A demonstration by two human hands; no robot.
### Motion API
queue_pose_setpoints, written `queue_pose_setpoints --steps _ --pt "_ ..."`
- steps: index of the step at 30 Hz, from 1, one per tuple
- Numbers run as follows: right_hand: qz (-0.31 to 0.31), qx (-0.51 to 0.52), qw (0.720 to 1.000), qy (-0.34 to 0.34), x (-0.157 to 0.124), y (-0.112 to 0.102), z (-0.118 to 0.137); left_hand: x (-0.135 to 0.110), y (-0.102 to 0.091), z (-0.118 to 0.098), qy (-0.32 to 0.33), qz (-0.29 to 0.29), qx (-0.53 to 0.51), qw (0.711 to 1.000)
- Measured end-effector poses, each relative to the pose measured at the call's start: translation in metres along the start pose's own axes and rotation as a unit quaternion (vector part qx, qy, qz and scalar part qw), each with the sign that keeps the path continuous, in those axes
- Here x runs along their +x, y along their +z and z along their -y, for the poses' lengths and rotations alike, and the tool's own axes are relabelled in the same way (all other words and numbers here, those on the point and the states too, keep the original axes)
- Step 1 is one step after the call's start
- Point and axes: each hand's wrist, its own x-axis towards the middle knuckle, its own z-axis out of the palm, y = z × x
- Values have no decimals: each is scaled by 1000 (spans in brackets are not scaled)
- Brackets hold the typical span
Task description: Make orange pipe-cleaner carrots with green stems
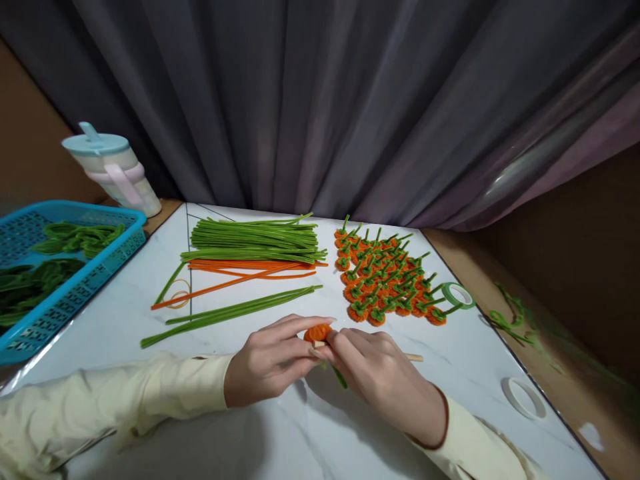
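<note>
My left hand point(273, 360) and my right hand point(383, 377) meet at the near middle of the white table point(125, 307). Both pinch a small orange pipe-cleaner coil point(318, 332) wound on a thin wooden stick point(414, 358); a green stem point(340, 377) pokes out below the fingers. The stick's end juts out to the right of my right hand. Just beyond the hands lie long green pipe cleaners point(235, 312) and orange pipe cleaners point(240, 272).
Several finished orange coils with green stems point(385, 280) lie in rows at the right. A green tape roll point(457, 295) sits beside them, a white tape roll point(523, 397) nearer. A blue basket point(60, 280) of green pieces and a lidded cup point(113, 167) stand at left.
</note>
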Motion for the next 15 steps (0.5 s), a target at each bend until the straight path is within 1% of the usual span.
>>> queue_pose_setpoints --steps 3,8,11,15 --pt "-14 22 1000 3 -2 0 1 1 0 -3 8 -7 2 1000" --pt "-32 78 996 -3 -4 0 0 1 1 -4 59 -20 -4 998" --pt "-35 112 993 -6 -4 0 -2 0 3 -4 59 -23 -3 998" --pt "-30 142 989 17 -3 0 -3 -1 3 -4 56 -27 -2 998"
